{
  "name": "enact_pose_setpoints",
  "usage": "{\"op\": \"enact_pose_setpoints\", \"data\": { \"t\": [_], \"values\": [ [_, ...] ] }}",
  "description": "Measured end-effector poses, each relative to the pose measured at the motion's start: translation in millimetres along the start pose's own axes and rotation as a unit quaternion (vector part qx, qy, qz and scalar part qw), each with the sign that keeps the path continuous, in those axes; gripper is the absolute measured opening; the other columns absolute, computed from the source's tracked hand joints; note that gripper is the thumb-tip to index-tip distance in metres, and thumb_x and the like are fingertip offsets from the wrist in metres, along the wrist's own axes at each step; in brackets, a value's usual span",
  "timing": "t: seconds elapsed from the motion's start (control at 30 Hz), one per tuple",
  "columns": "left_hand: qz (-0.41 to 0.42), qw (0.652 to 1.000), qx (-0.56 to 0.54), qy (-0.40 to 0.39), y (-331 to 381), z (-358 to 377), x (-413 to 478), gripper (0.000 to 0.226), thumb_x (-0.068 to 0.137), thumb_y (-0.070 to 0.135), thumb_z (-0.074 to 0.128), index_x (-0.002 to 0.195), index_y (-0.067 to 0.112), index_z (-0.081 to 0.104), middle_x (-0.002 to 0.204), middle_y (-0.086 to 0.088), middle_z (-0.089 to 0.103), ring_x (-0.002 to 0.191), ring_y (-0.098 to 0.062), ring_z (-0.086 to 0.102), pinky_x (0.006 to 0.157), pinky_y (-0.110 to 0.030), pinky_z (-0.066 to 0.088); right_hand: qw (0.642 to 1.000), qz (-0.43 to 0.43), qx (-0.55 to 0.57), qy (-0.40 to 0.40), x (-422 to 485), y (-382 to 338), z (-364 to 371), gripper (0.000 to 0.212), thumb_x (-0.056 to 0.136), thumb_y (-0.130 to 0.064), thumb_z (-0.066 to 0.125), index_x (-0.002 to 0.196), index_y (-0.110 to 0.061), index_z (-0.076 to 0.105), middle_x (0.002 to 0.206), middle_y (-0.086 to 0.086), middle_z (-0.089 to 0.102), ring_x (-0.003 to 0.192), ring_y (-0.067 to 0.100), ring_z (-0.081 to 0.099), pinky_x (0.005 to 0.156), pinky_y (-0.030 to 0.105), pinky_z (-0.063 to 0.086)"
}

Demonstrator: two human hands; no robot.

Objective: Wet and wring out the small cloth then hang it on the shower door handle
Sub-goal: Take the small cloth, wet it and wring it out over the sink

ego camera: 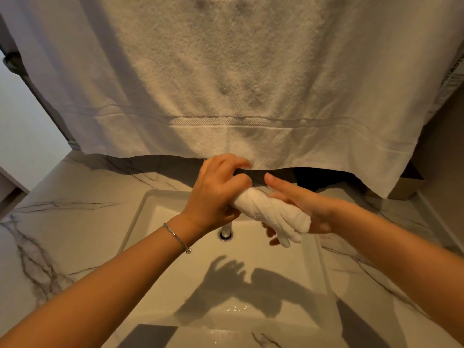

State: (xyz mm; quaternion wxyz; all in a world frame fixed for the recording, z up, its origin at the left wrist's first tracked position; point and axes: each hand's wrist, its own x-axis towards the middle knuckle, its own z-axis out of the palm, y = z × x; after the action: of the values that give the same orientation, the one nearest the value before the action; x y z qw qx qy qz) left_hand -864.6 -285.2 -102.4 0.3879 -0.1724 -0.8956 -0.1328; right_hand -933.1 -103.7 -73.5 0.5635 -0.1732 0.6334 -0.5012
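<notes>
The small cloth [272, 212] is twisted into a tight white roll, and I am holding it in the air over the middle of the white sink [140, 217], above the metal drain [226, 233]. My left hand [218, 194] is gripping the far end of the roll, with the lower fingers wrapped around it and the index finger and thumb lifted loose above. My right hand [306, 209] is cradling the near end against an open palm, fingers stretched out rather than curled, so that grip is supporting the cloth more than clenching it; a short tail of cloth is poking out below that hand. I am wearing a thin bracelet [177, 237] on my left wrist. Water droplets are glistening on the sink floor nearer to me, which suggests the wetting is done. Judging by the rope-like twist, I am in the middle of the wringing step. The hanging is not yet done, and no shower door handle is showing anywhere in view. A large white towel [226, 84] is hanging straight ahead, filling the upper half of the view, and a marble tabletop [50, 234] is surrounding the sink.
</notes>
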Motion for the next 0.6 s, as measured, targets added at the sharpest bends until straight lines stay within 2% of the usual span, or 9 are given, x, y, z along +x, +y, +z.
{"op": "enact_pose_setpoints", "data": {
  "t": [0.07,0.1,0.17,0.23,0.3,0.37,0.43,0.53,0.6],
  "values": [
    [0.020,1.000,0.004,0.018,2,1,6,0.018,0.070,0.013,0.076,0.075,-0.001,0.065,0.105,-0.025,0.065,0.106,-0.031,0.049,0.083,-0.042,0.044,0.988,0.043,0.101,-0.106,1,5,4,0.061,0.056,-0.061,0.070,0.093,-0.012,0.067,0.081,0.010,0.069,0.076,0.026,0.068,0.069,0.044,0.059],
    [0.030,0.999,0.005,0.018,2,1,9,0.018,0.071,0.012,0.076,0.074,-0.002,0.065,0.107,-0.027,0.064,0.106,-0.034,0.051,0.084,-0.041,0.046,0.978,0.057,0.119,-0.160,1,6,7,0.060,0.054,-0.050,0.078,0.095,-0.009,0.062,0.082,0.010,0.069,0.077,0.025,0.069,0.068,0.041,0.059],
    [0.051,0.999,0.010,-0.013,-4,-1,12,0.014,0.076,0.009,0.071,0.077,-0.003,0.064,0.110,-0.029,0.064,0.101,-0.039,0.059,0.078,-0.040,0.053,0.969,0.078,0.108,-0.209,5,7,13,0.044,0.058,-0.026,0.080,0.090,-0.012,0.052,0.068,0.002,0.066,0.056,0.012,0.063,0.049,0.020,0.054],
    [0.079,0.992,0.032,-0.093,-13,-4,11,0.016,0.079,0.011,0.065,0.090,0.003,0.056,0.102,-0.025,0.068,0.082,-0.037,0.067,0.059,-0.041,0.058,0.986,0.087,0.035,-0.139,10,7,17,0.024,0.068,-0.012,0.069,0.082,-0.014,0.049,0.052,-0.004,0.054,0.038,0.004,0.046,0.032,0.012,0.036],
    [0.079,0.981,0.051,-0.172,-19,-4,6,0.030,0.075,0.010,0.065,0.094,0.012,0.041,0.081,-0.023,0.067,0.056,-0.035,0.063,0.042,-0.039,0.052,0.988,0.035,-0.151,0.010,16,9,18,0.017,0.072,-0.010,0.063,0.082,-0.016,0.050,0.051,-0.003,0.050,0.036,0.006,0.042,0.032,0.016,0.030],
    [0.039,0.972,0.057,-0.222,-17,0,0,0.036,0.070,0.007,0.068,0.096,0.012,0.045,0.073,-0.023,0.064,0.049,-0.037,0.059,0.040,-0.037,0.050,0.930,-0.016,-0.339,0.139,23,10,17,0.026,0.070,-0.013,0.064,0.091,-0.016,0.049,0.061,-0.001,0.052,0.043,0.011,0.048,0.036,0.020,0.035],
    [-0.035,0.958,0.068,-0.275,-11,8,-6,0.029,0.075,0.012,0.065,0.102,0.008,0.053,0.083,-0.022,0.065,0.066,-0.040,0.063,0.051,-0.038,0.049,0.842,-0.031,-0.493,0.215,32,9,12,0.035,0.067,-0.019,0.065,0.093,-0.016,0.041,0.072,-0.001,0.051,0.057,0.015,0.052,0.043,0.025,0.039],
    [-0.167,0.943,0.017,-0.288,-1,20,-16,0.020,0.077,0.012,0.058,0.097,0.010,0.055,0.087,-0.018,0.068,0.080,-0.039,0.061,0.054,-0.035,0.037,0.725,-0.046,-0.635,0.264,43,8,2,0.040,0.068,-0.023,0.064,0.087,-0.017,0.030,0.070,0.001,0.046,0.058,0.020,0.048,0.044,0.029,0.034],
    [-0.234,0.931,-0.058,-0.273,4,27,-22,0.015,0.074,0.008,0.058,0.089,0.010,0.058,0.084,-0.017,0.070,0.078,-0.037,0.062,0.055,-0.038,0.044,0.678,-0.063,-0.681,0.268,48,8,-3,0.043,0.069,-0.022,0.063,0.086,-0.018,0.024,0.064,0.000,0.039,0.050,0.015,0.039,0.041,0.027,0.026]
  ]
}}
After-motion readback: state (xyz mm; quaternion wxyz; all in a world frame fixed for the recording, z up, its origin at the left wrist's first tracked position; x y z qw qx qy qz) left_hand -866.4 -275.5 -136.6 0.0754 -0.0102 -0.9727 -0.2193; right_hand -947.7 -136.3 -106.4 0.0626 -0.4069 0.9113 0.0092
